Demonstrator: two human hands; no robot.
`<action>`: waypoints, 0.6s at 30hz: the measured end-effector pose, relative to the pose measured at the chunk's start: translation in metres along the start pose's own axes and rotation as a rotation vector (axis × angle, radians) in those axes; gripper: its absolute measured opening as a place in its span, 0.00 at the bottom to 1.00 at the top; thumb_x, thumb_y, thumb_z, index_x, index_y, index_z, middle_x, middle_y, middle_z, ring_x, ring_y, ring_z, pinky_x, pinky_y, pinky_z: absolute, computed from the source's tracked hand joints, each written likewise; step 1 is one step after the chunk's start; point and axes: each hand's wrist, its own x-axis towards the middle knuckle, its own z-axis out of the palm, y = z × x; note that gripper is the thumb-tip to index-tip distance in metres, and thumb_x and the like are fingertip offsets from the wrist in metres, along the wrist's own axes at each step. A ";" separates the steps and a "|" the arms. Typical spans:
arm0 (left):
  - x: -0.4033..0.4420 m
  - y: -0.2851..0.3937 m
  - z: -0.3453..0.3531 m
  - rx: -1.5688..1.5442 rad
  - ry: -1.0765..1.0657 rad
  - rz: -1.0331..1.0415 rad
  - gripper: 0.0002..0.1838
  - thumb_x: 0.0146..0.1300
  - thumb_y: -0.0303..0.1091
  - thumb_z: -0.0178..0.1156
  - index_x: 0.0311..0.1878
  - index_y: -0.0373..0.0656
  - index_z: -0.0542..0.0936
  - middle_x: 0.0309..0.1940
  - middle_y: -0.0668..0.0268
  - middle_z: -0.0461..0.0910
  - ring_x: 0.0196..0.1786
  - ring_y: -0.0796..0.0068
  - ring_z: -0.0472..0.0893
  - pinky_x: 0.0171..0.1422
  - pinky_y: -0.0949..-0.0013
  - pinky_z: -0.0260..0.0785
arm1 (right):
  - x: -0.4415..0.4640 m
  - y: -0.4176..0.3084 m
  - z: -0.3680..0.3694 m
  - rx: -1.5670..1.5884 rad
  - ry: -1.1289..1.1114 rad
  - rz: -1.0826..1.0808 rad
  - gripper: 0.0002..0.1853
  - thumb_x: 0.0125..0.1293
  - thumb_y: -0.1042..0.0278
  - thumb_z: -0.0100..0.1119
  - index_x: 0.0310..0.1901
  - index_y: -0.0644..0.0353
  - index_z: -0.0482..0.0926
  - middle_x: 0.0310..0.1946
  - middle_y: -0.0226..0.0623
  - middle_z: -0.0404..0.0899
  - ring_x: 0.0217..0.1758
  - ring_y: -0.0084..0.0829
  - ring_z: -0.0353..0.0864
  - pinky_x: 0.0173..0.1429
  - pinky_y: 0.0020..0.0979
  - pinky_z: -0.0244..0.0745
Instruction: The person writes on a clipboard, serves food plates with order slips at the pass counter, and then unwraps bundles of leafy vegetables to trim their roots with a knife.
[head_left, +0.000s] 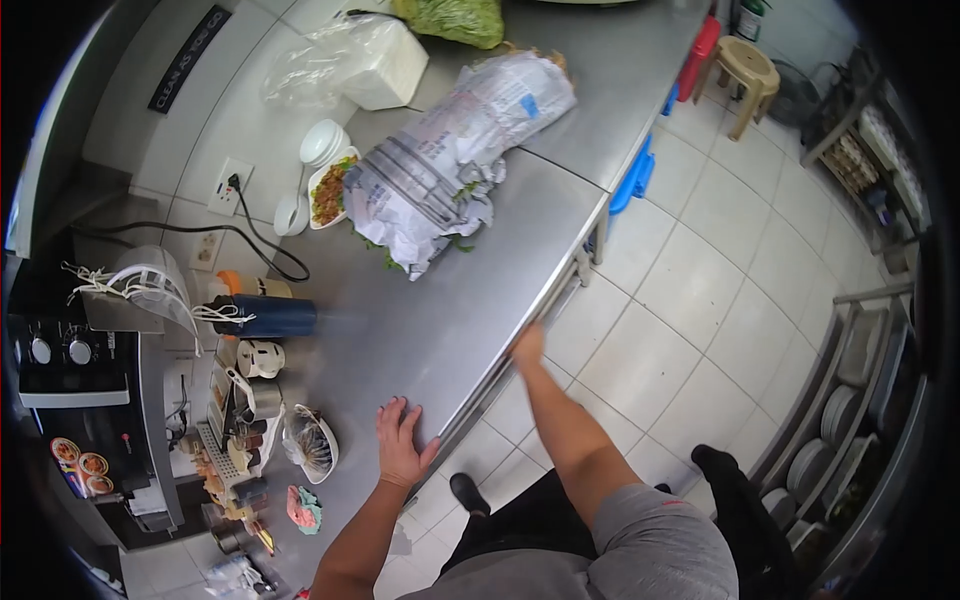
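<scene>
My left hand (403, 440) rests on the steel counter (400, 330) near its front edge, palm down with the fingers apart; nothing is in it. Farther right, my right hand (527, 345) is at the front edge of the counter, beside a rail below the top. Its fingers are hidden or blurred, so their grip does not show. A newspaper-wrapped bundle with green leaves (450, 150) lies farther along the counter. Left of my left hand sit a bowl covered in plastic (310, 443) and a crumpled pink and green cloth (304, 510).
Along the wall stand a dark blue bottle (275, 316), a white dish of chopped food (330, 192), white bowls (322, 143) and a microwave (75, 380). A black cord (262, 235) hangs from the socket. On the floor side are a beige stool (742, 75) and a dish rack (830, 430).
</scene>
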 end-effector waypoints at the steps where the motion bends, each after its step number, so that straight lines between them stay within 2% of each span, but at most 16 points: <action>1: 0.001 -0.001 0.000 -0.013 0.001 0.011 0.34 0.52 0.47 0.67 0.61 0.44 0.70 0.64 0.51 0.63 0.69 0.46 0.61 0.74 0.40 0.46 | 0.007 -0.056 -0.032 0.008 0.204 -0.121 0.20 0.56 0.73 0.58 0.51 0.69 0.72 0.39 0.54 0.80 0.45 0.51 0.81 0.48 0.42 0.77; 2: -0.001 -0.001 0.000 -0.026 -0.004 0.023 0.34 0.52 0.47 0.67 0.61 0.44 0.70 0.64 0.51 0.63 0.69 0.46 0.61 0.74 0.40 0.47 | 0.049 -0.029 -0.015 0.280 0.336 -0.053 0.21 0.58 0.73 0.57 0.54 0.70 0.71 0.40 0.50 0.81 0.44 0.46 0.81 0.49 0.39 0.76; 4: 0.001 -0.003 -0.001 -0.022 -0.018 0.008 0.34 0.52 0.47 0.67 0.61 0.45 0.70 0.64 0.52 0.63 0.69 0.46 0.62 0.73 0.40 0.47 | 0.075 -0.047 -0.025 0.833 0.050 0.361 0.17 0.59 0.74 0.56 0.50 0.70 0.74 0.38 0.44 0.81 0.45 0.42 0.82 0.49 0.36 0.76; 5: 0.001 -0.003 -0.001 -0.032 -0.022 0.009 0.33 0.53 0.47 0.65 0.61 0.44 0.70 0.64 0.51 0.63 0.69 0.46 0.62 0.73 0.39 0.46 | 0.085 -0.054 -0.023 0.830 0.043 0.369 0.17 0.59 0.74 0.56 0.50 0.70 0.74 0.38 0.44 0.81 0.45 0.42 0.82 0.49 0.36 0.76; 7: -0.001 -0.005 -0.002 -0.040 -0.038 0.007 0.32 0.55 0.47 0.64 0.60 0.44 0.70 0.64 0.50 0.63 0.69 0.45 0.61 0.74 0.39 0.46 | 0.088 -0.064 -0.023 0.995 0.055 0.353 0.11 0.60 0.76 0.55 0.44 0.69 0.78 0.38 0.42 0.82 0.43 0.39 0.83 0.46 0.34 0.76; 8: -0.001 -0.005 -0.002 -0.044 -0.037 0.004 0.31 0.55 0.48 0.63 0.60 0.44 0.71 0.64 0.50 0.63 0.69 0.45 0.62 0.74 0.39 0.45 | 0.080 -0.067 -0.029 0.993 0.061 0.360 0.11 0.60 0.76 0.55 0.44 0.69 0.78 0.38 0.42 0.82 0.43 0.39 0.83 0.46 0.34 0.76; 10: 0.001 -0.005 -0.001 -0.056 -0.038 0.010 0.31 0.56 0.48 0.62 0.60 0.44 0.71 0.64 0.50 0.63 0.69 0.45 0.62 0.74 0.39 0.45 | 0.052 -0.096 -0.057 0.370 0.204 -0.133 0.09 0.61 0.76 0.55 0.42 0.67 0.79 0.36 0.43 0.83 0.41 0.38 0.84 0.43 0.36 0.76; 11: 0.001 -0.005 -0.001 -0.056 -0.030 0.012 0.30 0.57 0.47 0.62 0.60 0.43 0.71 0.64 0.50 0.64 0.69 0.45 0.62 0.74 0.39 0.45 | 0.037 -0.096 -0.083 -0.130 0.318 -0.294 0.09 0.60 0.76 0.56 0.42 0.65 0.79 0.35 0.44 0.85 0.38 0.37 0.84 0.42 0.36 0.75; 12: 0.001 -0.005 -0.001 -0.059 -0.022 0.016 0.30 0.57 0.47 0.62 0.60 0.43 0.71 0.64 0.50 0.64 0.69 0.45 0.62 0.74 0.40 0.45 | 0.028 -0.079 -0.112 -0.070 0.290 -0.252 0.11 0.58 0.76 0.58 0.44 0.63 0.79 0.34 0.45 0.85 0.38 0.36 0.84 0.43 0.37 0.75; 13: 0.001 -0.005 -0.001 -0.069 -0.027 0.029 0.30 0.57 0.47 0.62 0.60 0.43 0.71 0.64 0.50 0.64 0.69 0.45 0.62 0.74 0.40 0.45 | 0.024 -0.045 -0.145 -0.013 0.225 -0.256 0.11 0.60 0.76 0.60 0.45 0.65 0.80 0.35 0.40 0.85 0.38 0.32 0.83 0.42 0.32 0.75; 14: 0.000 -0.005 0.000 -0.063 -0.022 0.022 0.30 0.56 0.44 0.63 0.60 0.43 0.71 0.64 0.50 0.64 0.69 0.45 0.62 0.73 0.40 0.46 | 0.008 -0.042 -0.186 0.096 0.073 0.133 0.12 0.61 0.77 0.58 0.48 0.65 0.80 0.39 0.39 0.85 0.40 0.32 0.84 0.44 0.31 0.77; 16: -0.001 -0.005 -0.001 -0.068 -0.024 0.035 0.30 0.54 0.41 0.64 0.60 0.43 0.71 0.64 0.51 0.64 0.69 0.46 0.61 0.73 0.40 0.46 | -0.020 -0.014 -0.267 0.489 -0.031 0.266 0.14 0.63 0.78 0.57 0.50 0.66 0.78 0.43 0.39 0.84 0.44 0.32 0.83 0.48 0.31 0.79; 18: 0.000 -0.002 -0.001 -0.061 -0.003 0.029 0.28 0.56 0.40 0.63 0.60 0.43 0.71 0.64 0.50 0.63 0.69 0.45 0.61 0.73 0.40 0.46 | -0.055 -0.038 -0.326 0.679 -0.183 0.256 0.16 0.63 0.79 0.56 0.53 0.68 0.76 0.47 0.39 0.82 0.47 0.32 0.83 0.52 0.33 0.79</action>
